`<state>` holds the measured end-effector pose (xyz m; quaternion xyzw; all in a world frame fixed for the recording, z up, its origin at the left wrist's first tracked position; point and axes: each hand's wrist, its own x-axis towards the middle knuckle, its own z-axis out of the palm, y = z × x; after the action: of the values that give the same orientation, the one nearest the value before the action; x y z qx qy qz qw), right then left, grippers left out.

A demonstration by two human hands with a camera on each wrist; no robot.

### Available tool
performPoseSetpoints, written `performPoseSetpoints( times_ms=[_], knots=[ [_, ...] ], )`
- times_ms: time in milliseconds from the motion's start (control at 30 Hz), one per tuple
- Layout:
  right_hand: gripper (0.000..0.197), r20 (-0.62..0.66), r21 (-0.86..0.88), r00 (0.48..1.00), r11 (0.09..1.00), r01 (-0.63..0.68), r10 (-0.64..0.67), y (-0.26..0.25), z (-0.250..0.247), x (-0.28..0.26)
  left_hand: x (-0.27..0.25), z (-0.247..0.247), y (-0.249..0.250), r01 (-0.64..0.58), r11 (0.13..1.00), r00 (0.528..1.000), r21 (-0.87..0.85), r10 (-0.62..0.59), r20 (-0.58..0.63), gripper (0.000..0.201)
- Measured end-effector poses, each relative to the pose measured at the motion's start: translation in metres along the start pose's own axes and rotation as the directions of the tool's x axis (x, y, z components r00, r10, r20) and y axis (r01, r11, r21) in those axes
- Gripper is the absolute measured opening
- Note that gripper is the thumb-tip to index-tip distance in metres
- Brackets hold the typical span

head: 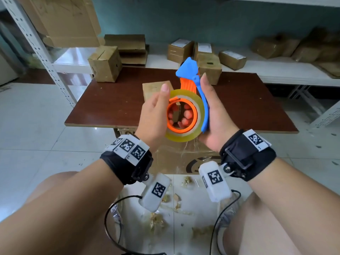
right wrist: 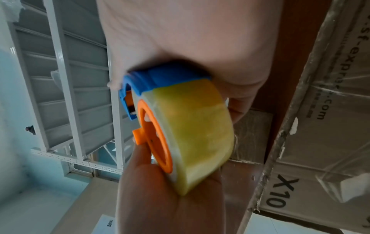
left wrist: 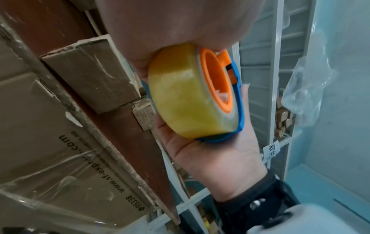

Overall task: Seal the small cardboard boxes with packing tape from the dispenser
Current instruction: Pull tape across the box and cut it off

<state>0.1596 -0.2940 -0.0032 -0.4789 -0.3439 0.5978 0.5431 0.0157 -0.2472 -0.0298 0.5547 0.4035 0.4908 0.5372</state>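
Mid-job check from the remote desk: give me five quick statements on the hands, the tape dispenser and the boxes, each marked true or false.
1. Both hands hold the tape dispenser. True: the left hand grips the roll side, the right hand the blue frame.
2. The dispenser rests on the brown table. False: it is held up above it.
3. The tape roll is black. False: it is clear yellowish.
4. A small cardboard box sits on the table behind the dispenser. True.
5. The dispenser's hub is green. False: it is orange.
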Motion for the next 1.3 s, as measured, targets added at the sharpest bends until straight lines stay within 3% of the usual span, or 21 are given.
performPoseSetpoints(
  times_ms=[67,167,300,333,400,433,533,633,767,967,1133,1300],
  knots=[
    [0.07,-0.023,0.003,1.0,1.0,0.014,-0.014,0.003,0.002,0.001,-0.001,-0.002,0.002,-0.004,1.0,1.0,0.003,0.004,0.009,0.053],
    [0.062,-0.039,-0.023,0.997,0.997,0.068,-0.069,0.006,0.002,0.005,0.004,-0.007,0.007,0.009,1.0,0.998,0.0,-0.009,0.056,0.059],
    [0.114,-0.072,-0.215,0.982,0.964,0.156,-0.175,0.014,0.008,0.007,0.004,-0.012,0.019,0.025,0.997,0.998,-0.069,-0.021,0.065,0.074],
    [0.116,-0.063,-0.265,0.973,0.944,0.198,-0.222,0.016,0.007,0.007,0.005,-0.014,0.021,0.045,0.995,0.997,-0.084,-0.04,0.058,0.079],
    [0.101,-0.036,-0.339,0.952,0.9,0.275,-0.304,0.02,0.006,0.006,0.007,-0.019,0.022,0.093,0.99,0.996,-0.103,-0.092,0.016,0.089],
    [0.092,-0.033,-0.377,0.941,0.876,0.301,-0.338,0.021,0.006,0.005,0.009,-0.022,0.023,0.105,0.987,0.994,-0.12,-0.107,-0.011,0.084],
    [0.086,-0.033,-0.528,0.907,0.778,0.341,-0.42,0.019,0.001,0.004,0.014,-0.03,0.026,0.161,0.963,0.986,-0.215,-0.164,0.003,0.032],
    [0.087,0.01,-0.686,0.879,0.636,0.354,-0.478,0.016,-0.006,0.006,0.015,-0.038,0.032,0.245,0.941,0.968,-0.234,-0.223,0.117,0.02],
    [0.077,0.042,-0.768,0.874,0.543,0.338,-0.484,0.016,-0.012,0.005,0.018,-0.048,0.029,0.38,0.896,0.923,-0.231,-0.353,0.151,0.02],
    [0.077,0.073,-0.809,0.866,0.478,0.341,-0.495,0.019,-0.014,0.005,0.02,-0.05,0.022,0.376,0.895,0.926,-0.243,-0.353,0.131,0.009],
    [0.068,0.09,-0.841,0.862,0.425,0.334,-0.499,0.019,-0.015,0.004,0.027,-0.052,0.02,0.508,0.808,0.861,-0.297,-0.473,0.185,0.017],
    [0.073,0.095,-0.902,0.885,0.336,0.27,-0.457,0.016,-0.019,0.007,0.036,-0.043,0.015,0.521,0.833,0.851,-0.186,-0.492,0.185,0.022]
  ],
)
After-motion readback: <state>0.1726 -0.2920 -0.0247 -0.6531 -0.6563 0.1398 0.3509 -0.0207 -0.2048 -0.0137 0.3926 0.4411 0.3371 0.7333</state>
